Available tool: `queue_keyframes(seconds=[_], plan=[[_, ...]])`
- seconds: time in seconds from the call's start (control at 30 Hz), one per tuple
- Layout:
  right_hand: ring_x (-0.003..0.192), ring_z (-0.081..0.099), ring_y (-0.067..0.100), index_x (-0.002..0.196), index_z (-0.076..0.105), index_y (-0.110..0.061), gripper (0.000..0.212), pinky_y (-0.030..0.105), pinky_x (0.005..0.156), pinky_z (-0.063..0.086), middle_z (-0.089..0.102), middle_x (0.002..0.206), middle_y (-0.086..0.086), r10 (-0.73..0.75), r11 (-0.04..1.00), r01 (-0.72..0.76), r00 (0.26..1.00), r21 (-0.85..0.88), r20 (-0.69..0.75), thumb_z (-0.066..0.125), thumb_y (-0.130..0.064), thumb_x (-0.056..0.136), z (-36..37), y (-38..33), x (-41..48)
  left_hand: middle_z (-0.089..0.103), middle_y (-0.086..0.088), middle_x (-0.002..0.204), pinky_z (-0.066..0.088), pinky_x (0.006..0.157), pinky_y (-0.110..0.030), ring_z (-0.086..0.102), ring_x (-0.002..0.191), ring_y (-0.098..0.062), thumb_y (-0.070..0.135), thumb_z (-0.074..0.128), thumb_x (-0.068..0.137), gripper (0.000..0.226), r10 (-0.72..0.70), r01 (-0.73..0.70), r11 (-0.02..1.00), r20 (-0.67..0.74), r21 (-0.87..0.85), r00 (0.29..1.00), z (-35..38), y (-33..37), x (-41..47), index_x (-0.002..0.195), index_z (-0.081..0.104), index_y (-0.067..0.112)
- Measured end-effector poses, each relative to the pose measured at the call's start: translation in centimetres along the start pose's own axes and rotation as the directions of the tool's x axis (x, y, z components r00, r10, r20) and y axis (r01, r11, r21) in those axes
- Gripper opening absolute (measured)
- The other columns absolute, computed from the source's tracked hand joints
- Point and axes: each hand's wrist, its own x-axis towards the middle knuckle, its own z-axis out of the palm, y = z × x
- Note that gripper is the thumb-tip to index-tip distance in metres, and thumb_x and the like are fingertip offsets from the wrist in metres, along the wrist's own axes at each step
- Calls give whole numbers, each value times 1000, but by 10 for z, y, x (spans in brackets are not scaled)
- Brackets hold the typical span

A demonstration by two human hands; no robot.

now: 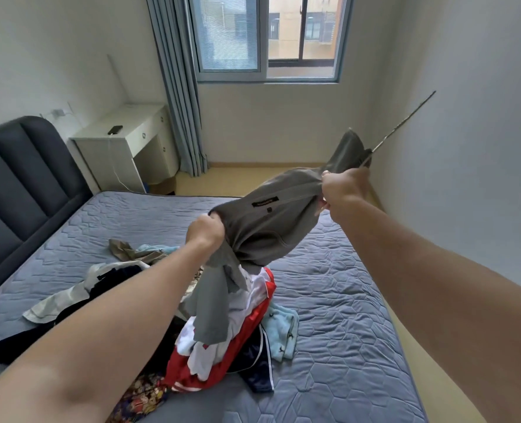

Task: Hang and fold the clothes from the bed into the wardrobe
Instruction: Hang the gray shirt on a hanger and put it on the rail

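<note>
Above the quilted bed, with left hand and right hand fisted round the grey top, perhaps a sweatshirt, shake it flat.

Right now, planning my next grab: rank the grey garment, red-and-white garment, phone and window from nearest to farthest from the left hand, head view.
1. grey garment, gripped by left hand.
2. red-and-white garment, below, on the bed.
3. phone, left, on the desk.
4. window, high ahead.

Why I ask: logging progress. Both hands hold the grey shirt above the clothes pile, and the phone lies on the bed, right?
Not quite: the head view shows the phone on the white desk, not the bed. The rest stands.
</note>
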Motion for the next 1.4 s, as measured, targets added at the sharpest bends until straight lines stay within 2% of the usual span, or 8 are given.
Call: queue_keyframes(seconds=[0.1, 0.23, 0.37, 0.53, 0.73, 1.0, 1.2, 1.4], plan=[[106, 66, 33, 135, 40, -4, 57, 48, 86, 60, 62, 127, 15, 76, 997, -77, 997, -29, -28, 69, -23, 90, -3, 13, 3, 61, -7, 105, 47, 74, -34, 59, 95, -27, 43, 77, 82, 50, 191, -196, 980, 129, 25, 973, -29, 23, 0, 112, 51, 12], [107, 66, 35, 132, 42, -5, 54, 49, 88, 59, 62, 128, 17, 142, 988, -146, 987, -44, -73, 70, -22, 89, -9, 25, 7, 56, -10, 98, 44, 68, -36, 56, 88, -28, 2, 59, 76, 29, 403, -463, 788, 228, 405, 886, -58, 51, -3, 98, 46, 15], [112, 65, 34, 136, 41, -4, 57, 39, 92, 56, 61, 131, 17, 163, 984, -169, 980, -49, -110, 68, -19, 88, -15, 35, 12, 57, -16, 108, 47, 77, -38, 61, 92, -36, -10, 56, 79, 34, 647, -556, 737, -163, 385, 745, -71, 58, 2, 107, 62, 8], [111, 65, 34, 138, 42, -5, 57, 42, 96, 56, 61, 131, 16, 207, 978, -206, 972, 22, -109, 68, -22, 90, -17, 42, 15, 70, -21, 102, 57, 83, -42, 65, 96, -39, 10, 49, 90, 25, 162, -252, 945, -370, -208, 915, -69, 57, 16, 101, 71, 4], [115, 63, 34, 142, 38, -5, 61, 37, 100, 52, 60, 133, 17, 147, 987, -138, 982, 86, -120, 68, -24, 93, -13, 37, 16, 62, -8, 99, 48, 82, -33, 58, 89, -25, 26, 43, 100, 32, -179, 128, 685, 4, -717, 984, -59, 85, 12, 115, 63, 7], [115, 61, 36, 132, 41, 1, 53, 30, 92, 42, 61, 128, 19, -9, 995, 26, 983, 92, -182, 66, -28, 96, -12, 14, 17, 46, 16, 60, 32, 48, -16, 40, 50, 2, 27, 48, 83, 17, 299, -584, 610, -527, -536, 796, -106, 160, -14, 66, 46, 27], [125, 56, 36, 138, 39, 3, 53, 33, 100, 43, 56, 138, 21, 8, 985, -22, 997, -172, -78, 62, -16, 94, -28, 33, 24, 69, -16, 94, 41, 71, -34, 63, 91, -37, 17, 55, 91, 12, 523, -457, 837, -197, 301, 829, -72, 102, 7, 93, 65, 10], [120, 58, 38, 135, 39, -1, 50, 34, 91, 48, 57, 134, 20, 148, 971, -161, 986, -176, -80, 59, -8, 89, -34, 69, 26, 62, -22, 101, 41, 77, -36, 57, 95, -41, 21, 47, 94, 16, 492, -439, 861, -204, 258, 846, -65, 90, 12, 87, 61, 14]])
